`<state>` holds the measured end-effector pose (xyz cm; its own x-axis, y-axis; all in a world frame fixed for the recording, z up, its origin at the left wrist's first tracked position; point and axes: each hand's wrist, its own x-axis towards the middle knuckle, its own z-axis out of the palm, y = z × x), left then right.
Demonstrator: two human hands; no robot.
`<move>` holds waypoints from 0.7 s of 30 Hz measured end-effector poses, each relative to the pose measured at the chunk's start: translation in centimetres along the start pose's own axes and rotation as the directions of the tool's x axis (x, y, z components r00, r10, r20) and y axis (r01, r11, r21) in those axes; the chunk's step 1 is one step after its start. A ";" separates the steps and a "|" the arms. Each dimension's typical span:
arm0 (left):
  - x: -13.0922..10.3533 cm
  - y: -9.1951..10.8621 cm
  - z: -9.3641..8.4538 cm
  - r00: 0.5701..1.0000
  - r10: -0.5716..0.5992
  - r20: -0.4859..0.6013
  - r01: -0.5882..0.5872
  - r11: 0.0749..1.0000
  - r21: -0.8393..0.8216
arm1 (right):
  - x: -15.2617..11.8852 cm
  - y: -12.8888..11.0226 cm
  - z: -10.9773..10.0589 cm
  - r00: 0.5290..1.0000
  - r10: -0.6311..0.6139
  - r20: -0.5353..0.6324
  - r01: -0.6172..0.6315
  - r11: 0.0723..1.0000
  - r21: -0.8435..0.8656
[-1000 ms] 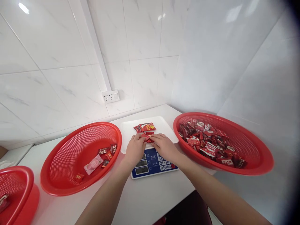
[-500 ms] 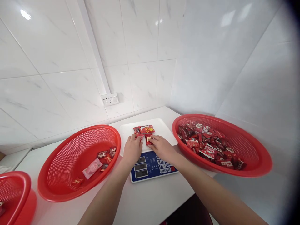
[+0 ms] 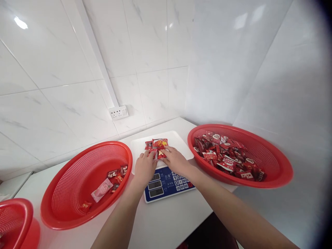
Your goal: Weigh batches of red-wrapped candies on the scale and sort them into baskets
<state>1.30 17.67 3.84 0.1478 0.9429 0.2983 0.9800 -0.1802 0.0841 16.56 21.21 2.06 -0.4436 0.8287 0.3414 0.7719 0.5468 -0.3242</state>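
Note:
On the white pan of a scale [image 3: 178, 141] lie several small red packets, among them a red and yellow packet [image 3: 160, 143] at the back. My left hand [image 3: 145, 167] is closed at the fingertips on a red packet [image 3: 153, 153] at the near left of the group. My right hand [image 3: 175, 161] has its fingertips closed on a red packet with gold print [image 3: 161, 154], just beside the first one. The two hands nearly meet over the pan. Below them shows the scale's blue panel [image 3: 168, 183] with its displays and keys, partly covered by my right hand.
A red basket [image 3: 280, 169] full of red packets stands on the right. Left of the scale, another red basket [image 3: 64, 183] holds a pink packet [image 3: 101, 190] and several small ones. Part of a third basket [image 3: 26, 211] shows at far left. A socket [image 3: 118, 112] is on the wall.
The view has shifted slightly. My right hand's packet has moved left, closer to the packet at my left fingertips. Both hands remain over the pan.

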 end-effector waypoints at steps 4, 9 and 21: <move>0.2 0.7 -0.3 1.000 -0.005 0.006 0.005 1.000 0.020 | 1.5 0.3 0.5 0.999 0.020 -0.026 -0.019 1.000 0.009; 0.7 0.6 -0.3 1.000 -0.025 -0.009 0.025 0.999 0.041 | 1.8 0.6 1.0 0.999 -0.011 -0.040 0.013 0.998 0.061; -2.1 -0.3 -0.4 0.994 0.059 -0.086 -0.066 0.995 -0.075 | -0.9 -1.7 -3.6 0.990 -0.113 -0.083 0.124 0.982 0.141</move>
<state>0.63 15.62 3.54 0.1936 0.9029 0.3838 0.9553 -0.2626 0.1358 17.30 19.08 5.42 -0.4883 0.7488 0.4481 0.6389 0.6566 -0.4010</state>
